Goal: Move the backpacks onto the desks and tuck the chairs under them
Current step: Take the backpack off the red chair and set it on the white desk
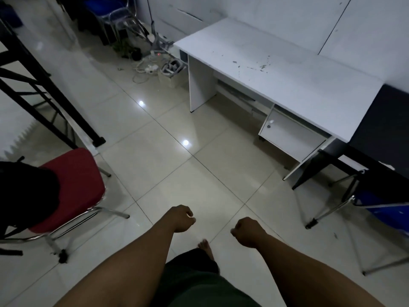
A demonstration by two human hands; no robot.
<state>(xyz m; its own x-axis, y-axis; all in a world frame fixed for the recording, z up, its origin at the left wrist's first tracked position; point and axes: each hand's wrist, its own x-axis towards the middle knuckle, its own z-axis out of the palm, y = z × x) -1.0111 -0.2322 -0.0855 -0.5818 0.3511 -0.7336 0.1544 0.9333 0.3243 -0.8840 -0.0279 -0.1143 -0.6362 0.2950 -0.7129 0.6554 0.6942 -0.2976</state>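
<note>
A black backpack (26,193) lies on the red-cushioned chrome chair (79,180) at the left edge. A white desk (276,69) stands at the upper right against the wall, its top bare apart from some marks. A blue chair (385,209) with a chrome frame stands at the right edge, beside a dark desk (380,120). My left hand (180,219) and my right hand (247,231) hang low in the middle over the tiled floor, both curled into loose fists with nothing in them, well apart from the chairs and the backpack.
A black metal frame (44,85) slants across the left side. Cables, a power strip (150,68) and a small bin (172,74) clutter the floor left of the white desk. More stacked chairs (119,16) stand at the back. Open tiled floor lies ahead of me.
</note>
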